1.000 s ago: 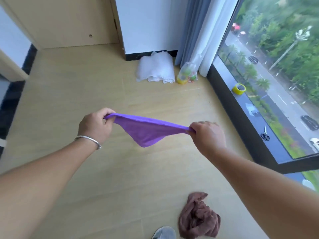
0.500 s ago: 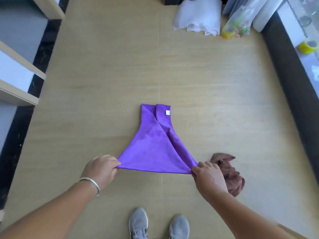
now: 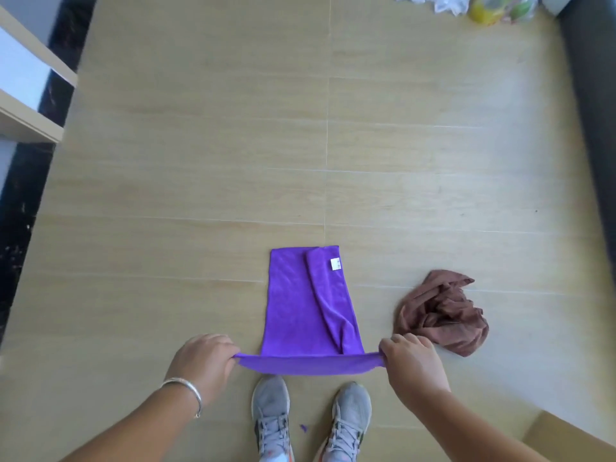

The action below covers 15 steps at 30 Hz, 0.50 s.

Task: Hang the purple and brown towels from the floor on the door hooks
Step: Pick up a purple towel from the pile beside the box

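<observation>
The purple towel (image 3: 300, 305) hangs in front of me, stretched by its top edge between both hands, with one side folded over and a white label near its far end. My left hand (image 3: 205, 361) pinches the left corner and my right hand (image 3: 411, 365) pinches the right corner. The brown towel (image 3: 440, 311) lies crumpled on the wooden floor just right of the purple one, close to my right hand. No door hooks are in view.
My two grey shoes (image 3: 310, 418) stand below the towel. White shelving (image 3: 26, 95) with a dark base runs along the left. A dark window sill (image 3: 593, 128) lines the right. A white cloth and a plastic bag (image 3: 493, 8) lie at the top.
The view has tilted down from the window to the floor. The purple towel, first bunched between my hands, now hangs spread and flatter, and my hands are lower in view.
</observation>
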Each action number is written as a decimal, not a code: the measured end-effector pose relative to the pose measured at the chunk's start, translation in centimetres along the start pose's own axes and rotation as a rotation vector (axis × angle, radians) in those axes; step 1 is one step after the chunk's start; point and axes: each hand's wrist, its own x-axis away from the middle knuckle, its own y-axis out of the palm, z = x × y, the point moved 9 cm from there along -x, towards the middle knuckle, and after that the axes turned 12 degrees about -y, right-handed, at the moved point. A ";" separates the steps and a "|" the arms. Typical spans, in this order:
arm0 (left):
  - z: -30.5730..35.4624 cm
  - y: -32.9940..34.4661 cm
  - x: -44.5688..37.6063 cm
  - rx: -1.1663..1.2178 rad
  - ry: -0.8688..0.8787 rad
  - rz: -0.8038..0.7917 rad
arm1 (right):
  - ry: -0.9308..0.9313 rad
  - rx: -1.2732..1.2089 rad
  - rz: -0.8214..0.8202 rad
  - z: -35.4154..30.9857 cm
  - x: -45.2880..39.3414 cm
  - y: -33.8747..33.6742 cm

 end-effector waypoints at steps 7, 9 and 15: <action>-3.5 -16.4 -3.6 -0.025 -0.163 0.208 | 0.025 0.126 0.054 1.2 -4.3 -16.8; -4.6 -22.5 -3.9 -0.001 -0.186 0.292 | 0.038 0.170 0.140 1.5 -4.9 -23.6; -7.8 -38.2 -0.9 0.194 -0.208 0.593 | 0.068 0.253 0.413 0.3 -4.0 -40.7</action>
